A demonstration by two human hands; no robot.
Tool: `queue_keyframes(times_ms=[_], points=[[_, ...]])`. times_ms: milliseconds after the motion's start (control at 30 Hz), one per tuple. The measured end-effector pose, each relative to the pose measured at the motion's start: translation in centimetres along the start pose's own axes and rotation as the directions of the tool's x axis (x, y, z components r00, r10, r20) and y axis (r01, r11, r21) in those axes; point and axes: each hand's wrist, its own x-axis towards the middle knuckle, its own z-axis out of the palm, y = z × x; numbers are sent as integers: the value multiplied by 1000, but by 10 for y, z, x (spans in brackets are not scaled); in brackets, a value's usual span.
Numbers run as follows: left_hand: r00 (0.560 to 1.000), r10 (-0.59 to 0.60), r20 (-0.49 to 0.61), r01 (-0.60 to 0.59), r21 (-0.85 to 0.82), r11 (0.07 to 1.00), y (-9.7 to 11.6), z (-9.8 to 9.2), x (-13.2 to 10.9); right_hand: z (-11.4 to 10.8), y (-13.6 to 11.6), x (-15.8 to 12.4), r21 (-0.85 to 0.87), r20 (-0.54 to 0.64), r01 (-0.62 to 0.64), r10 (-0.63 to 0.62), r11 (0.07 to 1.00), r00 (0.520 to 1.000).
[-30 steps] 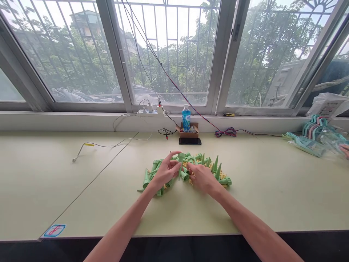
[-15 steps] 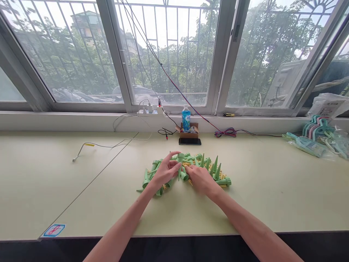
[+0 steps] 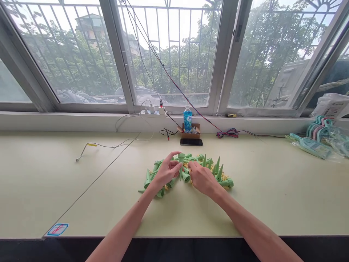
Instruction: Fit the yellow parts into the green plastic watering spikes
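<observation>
1 green spike, held tip-down in the grip of the left hand, right hand near, its grip unclear, green pieces on the table

The spikes lie in a pile at mid-table. Behind the pile lies the phone; just behind the phone sits the box, with the bottle in it. The bundled cable lies right of the box. The hangers occupy the far right.
</observation>
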Motion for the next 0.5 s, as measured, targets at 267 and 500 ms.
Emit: queue_keyframes(times_ms=[267, 500], points=[[1000, -7, -2, 7, 6, 1000, 2, 1, 0, 2, 2, 4, 409, -270, 109, 7, 906, 963], [1000, -11, 7, 10, 9, 1000, 4, 1, 0, 1, 4, 9, 685, -370, 125, 195, 717, 908]])
